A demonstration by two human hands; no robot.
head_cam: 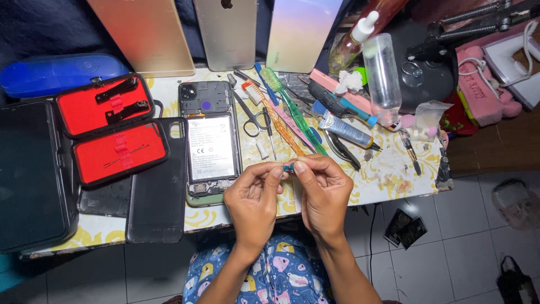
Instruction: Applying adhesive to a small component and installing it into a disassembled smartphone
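My left hand [254, 197] and my right hand [322, 192] meet over the table's front edge, pinching a tiny blue-green part [289, 167] between their fingertips. Just left of the hands lies an opened phone [209, 141] with its back off and the battery showing. Its dark back cover [160, 186] rests to the left of it. Behind the hands lie scissors [251, 119], an orange toothbrush [275, 115] and a green toothbrush [292, 110].
An open red-lined tool case [112, 129] and a black case [31, 174] sit at the left. Three phones lean at the back [228, 34]. Bottles [382, 76], a tube [346, 130], tweezers and a lamp base [427, 67] crowd the right. Tiled floor lies below right.
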